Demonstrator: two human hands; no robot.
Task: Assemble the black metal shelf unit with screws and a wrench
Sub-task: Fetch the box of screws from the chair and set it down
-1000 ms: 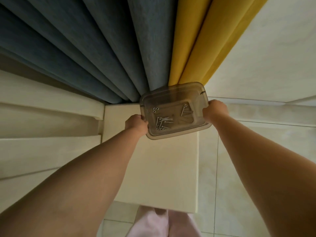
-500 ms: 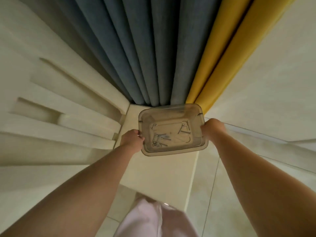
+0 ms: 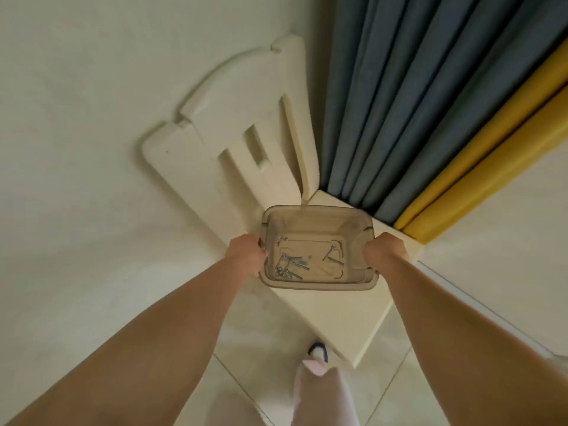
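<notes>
Both hands carry a translucent plastic tub (image 3: 316,247) out in front of the body: the left hand (image 3: 247,255) grips its left rim with curled fingers, the right hand (image 3: 385,252) grips the right rim the same way. In the tub lies loose hardware, a cluster of screws (image 3: 290,265) at the near left of the floor and a few more pieces (image 3: 333,253) to the right; whether a wrench is among them is too small to tell. The black shelf unit itself is not in view.

The main risk, as I judge it, is tilt. The tub is open at the top and the screws lie free, so a tip toward one hand would slide them into a corner or over the rim onto the tiled floor (image 3: 252,339), where small parts scatter. The person's foot (image 3: 318,353) is beside the cream cabinet (image 3: 353,312), and the blue curtain (image 3: 399,118) hangs near on the far side; with eyes on the tub, a bump against either could jolt the load.
</notes>
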